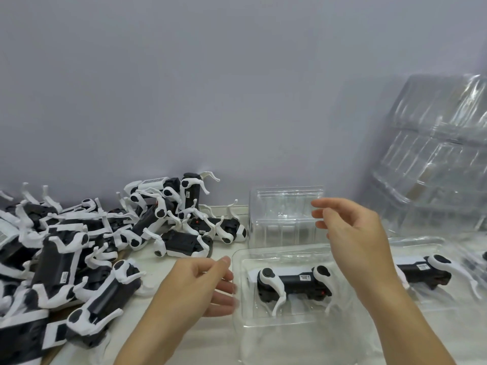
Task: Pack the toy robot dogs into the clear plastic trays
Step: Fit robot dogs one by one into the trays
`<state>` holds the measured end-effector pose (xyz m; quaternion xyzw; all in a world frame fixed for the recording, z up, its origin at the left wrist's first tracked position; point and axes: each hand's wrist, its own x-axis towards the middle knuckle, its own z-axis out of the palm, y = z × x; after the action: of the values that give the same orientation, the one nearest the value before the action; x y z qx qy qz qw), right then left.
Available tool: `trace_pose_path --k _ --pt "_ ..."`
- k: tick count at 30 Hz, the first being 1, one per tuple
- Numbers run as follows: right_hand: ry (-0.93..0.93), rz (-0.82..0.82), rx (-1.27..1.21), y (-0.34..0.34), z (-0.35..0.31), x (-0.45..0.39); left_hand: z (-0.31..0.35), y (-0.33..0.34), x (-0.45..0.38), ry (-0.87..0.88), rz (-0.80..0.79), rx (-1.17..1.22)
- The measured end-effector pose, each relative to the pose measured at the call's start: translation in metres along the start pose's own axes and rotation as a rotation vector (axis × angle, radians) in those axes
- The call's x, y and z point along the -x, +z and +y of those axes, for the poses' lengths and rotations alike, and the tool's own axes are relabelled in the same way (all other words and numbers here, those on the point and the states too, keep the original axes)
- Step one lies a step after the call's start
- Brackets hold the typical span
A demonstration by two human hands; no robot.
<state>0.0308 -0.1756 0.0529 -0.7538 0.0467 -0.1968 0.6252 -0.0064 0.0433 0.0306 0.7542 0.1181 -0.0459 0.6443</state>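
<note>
Two bare hands hover over the table [168,262], neither holding anything. The left hand [203,285] has a loose, open grip, fingers lightly curled and spread, its fingertips just beside the left rim of the near clear plastic tray [263,325]; whether they touch it cannot be told. The right hand [353,233] is raised above that tray with fingers apart and relaxed, in front of an upright clear plastic lid [282,219] that stands behind the tray.

One toy robot dog [293,285] lies on its side in the tray's moulded recess, black body with glossy white rounded hips and thin curved white legs. A small white label sits on its back; the print is too small to read. A second packed dog [424,270] lies in another clear tray [432,301] to the right, also with a tiny barcode sticker.

At the left, a tangled heap of loose robot dogs [79,248] covers the table, several showing white stickers. A stack of empty ribbed clear trays [434,159] leans against the grey wall [184,88] at the right.
</note>
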Motion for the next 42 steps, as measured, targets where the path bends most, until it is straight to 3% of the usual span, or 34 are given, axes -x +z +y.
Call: trace_pose_path --k 14,19,27,42 --pt "0.018 -0.064 0.213 0.012 0.017 0.000 0.001 0.016 0.005 0.073 -0.155 0.046" --pt "0.008 -0.016 0.208 0.010 0.016 0.001 0.003 0.033 0.010 0.106 -0.252 0.001" --pt "-0.014 0.096 0.156 0.005 0.011 0.001 0.005 0.081 0.017 0.192 -0.324 -0.283" --pt "0.064 0.246 0.067 -0.013 0.013 -0.007 0.018 0.120 0.007 0.238 -0.327 -0.447"
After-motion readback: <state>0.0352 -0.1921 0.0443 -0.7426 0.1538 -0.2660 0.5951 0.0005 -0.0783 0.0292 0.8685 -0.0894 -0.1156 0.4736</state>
